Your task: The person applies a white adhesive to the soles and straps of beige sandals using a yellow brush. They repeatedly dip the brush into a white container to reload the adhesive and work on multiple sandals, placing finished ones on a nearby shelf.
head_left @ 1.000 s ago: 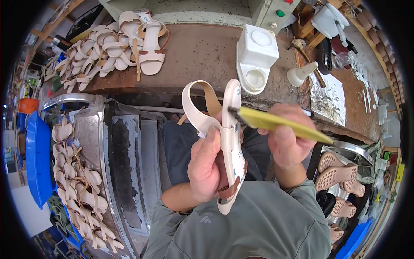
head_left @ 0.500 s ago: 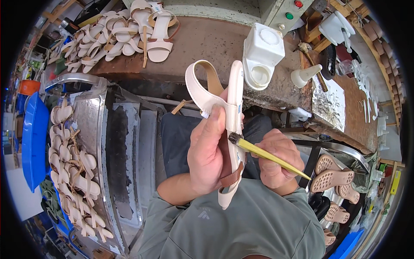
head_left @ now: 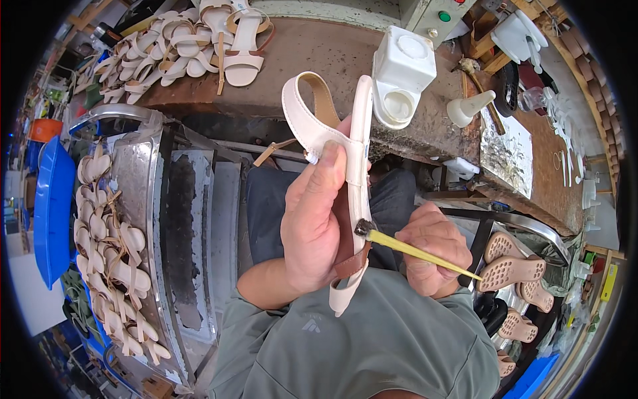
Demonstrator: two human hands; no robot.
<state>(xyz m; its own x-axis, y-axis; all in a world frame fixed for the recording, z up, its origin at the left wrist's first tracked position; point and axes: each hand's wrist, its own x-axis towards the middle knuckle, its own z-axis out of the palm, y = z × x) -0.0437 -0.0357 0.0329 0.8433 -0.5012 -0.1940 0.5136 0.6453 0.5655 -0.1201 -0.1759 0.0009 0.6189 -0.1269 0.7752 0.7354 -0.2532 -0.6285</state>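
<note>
Half a second on, your brush (head_left: 389,242) has slid along the edge of the sandal (head_left: 357,163), its dark bristles now near the brown strap (head_left: 352,263). The sandal is between your hands, turned almost edge-on, so its footbed hardly shows. Your left hand (head_left: 312,229) pinches it, thumb on the cream strap (head_left: 302,126), fingers mostly hidden behind. Your right hand (head_left: 435,249) pinches the brush handle, whose tail pokes out past the palm; you cannot make out every fingertip. The bristles seem to touch the edge, but they cover the exact spot.

Beyond both hands, a white pot (head_left: 405,66) stands on the surface (head_left: 312,53); what its cup holds is hard to tell. Farther off past your left hand, a pile of sandals (head_left: 176,50) is cut off by the upper rim. Right of your right hand, pale soles (head_left: 512,272) overlap, partly hiding one another.
</note>
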